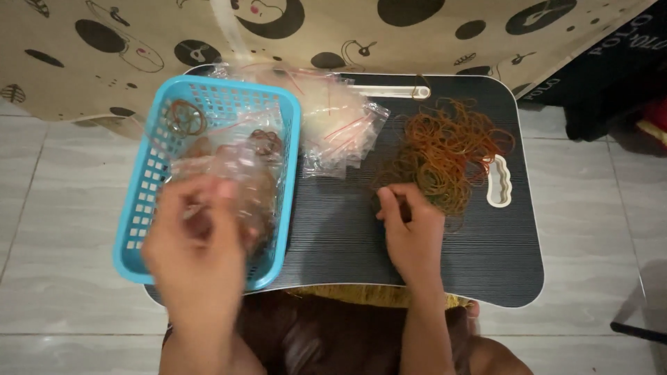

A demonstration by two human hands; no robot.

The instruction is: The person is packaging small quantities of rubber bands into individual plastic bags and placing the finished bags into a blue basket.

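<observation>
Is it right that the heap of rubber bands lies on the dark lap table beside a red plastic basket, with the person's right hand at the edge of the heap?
Not quite: the basket is light blue, not red, as the head view shows. The rest holds: the heap of rubber bands lies on the dark lap table beside that basket, and the right hand is at the heap's near edge.

— Where does the blue plastic lattice basket (149,201) sit?
— On the left part of the dark ribbed lap table (347,236), with clear plastic bags of rubber bands (243,163) inside it.
— And to its right?
— A heap of small clear zip bags (337,125) just beside it at the back, then the loose pile of orange rubber bands (445,153) further right.
</observation>
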